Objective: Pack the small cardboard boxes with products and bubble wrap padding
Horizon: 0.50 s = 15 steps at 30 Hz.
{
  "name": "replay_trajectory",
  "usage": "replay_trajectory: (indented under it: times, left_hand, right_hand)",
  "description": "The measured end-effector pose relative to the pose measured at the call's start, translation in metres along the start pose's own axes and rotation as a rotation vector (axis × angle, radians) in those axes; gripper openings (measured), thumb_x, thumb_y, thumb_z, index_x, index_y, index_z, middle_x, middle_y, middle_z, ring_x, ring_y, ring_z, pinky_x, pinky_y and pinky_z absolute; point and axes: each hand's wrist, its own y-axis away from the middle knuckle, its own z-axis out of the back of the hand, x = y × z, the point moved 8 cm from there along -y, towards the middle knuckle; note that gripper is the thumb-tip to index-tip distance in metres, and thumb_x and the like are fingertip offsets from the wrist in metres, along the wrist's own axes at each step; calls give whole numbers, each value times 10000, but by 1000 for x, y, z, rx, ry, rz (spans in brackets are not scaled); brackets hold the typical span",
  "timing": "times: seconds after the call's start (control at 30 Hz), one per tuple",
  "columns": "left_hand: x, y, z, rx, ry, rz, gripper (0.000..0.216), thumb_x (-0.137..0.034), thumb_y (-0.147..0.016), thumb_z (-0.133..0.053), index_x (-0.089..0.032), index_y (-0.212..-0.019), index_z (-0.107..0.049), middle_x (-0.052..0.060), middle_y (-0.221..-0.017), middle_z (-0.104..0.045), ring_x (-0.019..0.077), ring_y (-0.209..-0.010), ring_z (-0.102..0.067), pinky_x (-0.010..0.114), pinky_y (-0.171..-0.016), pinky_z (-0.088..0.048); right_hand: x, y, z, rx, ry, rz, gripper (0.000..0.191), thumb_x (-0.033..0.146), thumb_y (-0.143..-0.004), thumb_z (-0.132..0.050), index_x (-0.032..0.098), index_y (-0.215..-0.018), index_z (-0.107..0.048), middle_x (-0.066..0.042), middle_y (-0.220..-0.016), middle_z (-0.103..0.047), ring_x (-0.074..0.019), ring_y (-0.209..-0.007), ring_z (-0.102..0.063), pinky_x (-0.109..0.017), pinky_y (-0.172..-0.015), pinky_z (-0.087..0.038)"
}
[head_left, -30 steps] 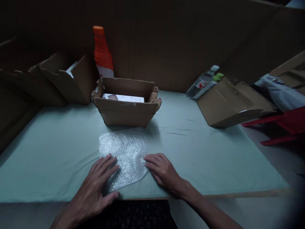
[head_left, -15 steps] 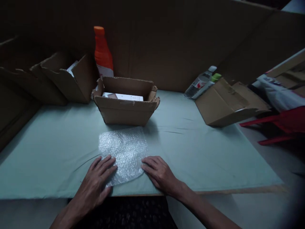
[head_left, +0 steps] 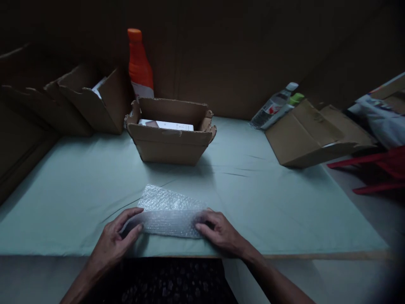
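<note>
The bubble wrap (head_left: 172, 211) lies on the pale green table cover (head_left: 268, 202), near the front edge and in the middle. It is doubled into a narrow band, the near part turned up and over the rest. Half a second ago it lay flat as a wide sheet with both palms spread on it; now both hands have curled onto its ends. The left hand (head_left: 114, 240) pinches the left end between thumb and bent fingers. The right hand (head_left: 221, 232) grips the right end the same way, fingers closed on the plastic.

Just behind the wrap, with bare cover between, stands an open cardboard box (head_left: 171, 145) with torn flaps and a white flat item (head_left: 166, 125) inside. An orange bottle (head_left: 139, 63) stands behind it; its white label is too dim to read. Cut cardboard trays (head_left: 91, 101) sit at the back left. At the back right a collapsed carton (head_left: 310, 135) lies beside a plastic bottle with a green cap (head_left: 295, 99), whose red-marked label cannot be read either.

The cover is bare to the left and right of the hands, and its front edge runs close under the wrists
</note>
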Motion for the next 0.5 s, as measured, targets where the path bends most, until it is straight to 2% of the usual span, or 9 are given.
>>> replay_trajectory:
  times: [0.07,0.17,0.3,0.37,0.5]
  left_hand:
    - [0,-3,1,9,-11,-3,341,-453,-830,-596,-210,-1041,-705,52,-1026,-769,212,-861,-725,243,-616,-554]
    - [-10,-13,3,38,-45,-29,324,-461,-847,-548,-200,-945,-714,31,-859,-762,197,-761,-707,251,-629,-546]
    - [-24,-33,-3,87,-162,-66,330,-453,-854,-490,-210,-919,-703,12,-820,-758,193,-726,-691,257,-631,-513]
    - [-25,-42,-8,109,-246,-57,327,-451,-851,-474,-212,-905,-691,13,-800,-754,194,-698,-682,266,-634,-497]
    - [-21,-53,-20,139,-429,-42,301,-418,-841,-456,-225,-891,-681,35,-794,-755,218,-683,-682,293,-637,-470]
  right_hand:
    - [-2,-2,1,-60,-45,-29,191,199,-930,-516,203,-878,-699,-21,-833,-725,-172,-796,-643,-309,-757,-508]
    - [2,-6,6,-74,-82,-58,164,239,-916,-547,196,-810,-664,-7,-790,-690,-161,-748,-619,-281,-701,-480]
    - [-3,-10,13,-131,-54,-113,354,325,-987,-457,199,-669,-549,16,-648,-561,-137,-612,-524,-260,-579,-408]
    - [-8,-9,15,-202,70,-103,332,292,-973,-469,204,-658,-527,1,-675,-572,-155,-649,-543,-282,-621,-424]
    - [-12,-3,13,-320,347,-53,74,182,-863,-575,204,-796,-598,-65,-950,-679,-230,-880,-609,-379,-800,-462]
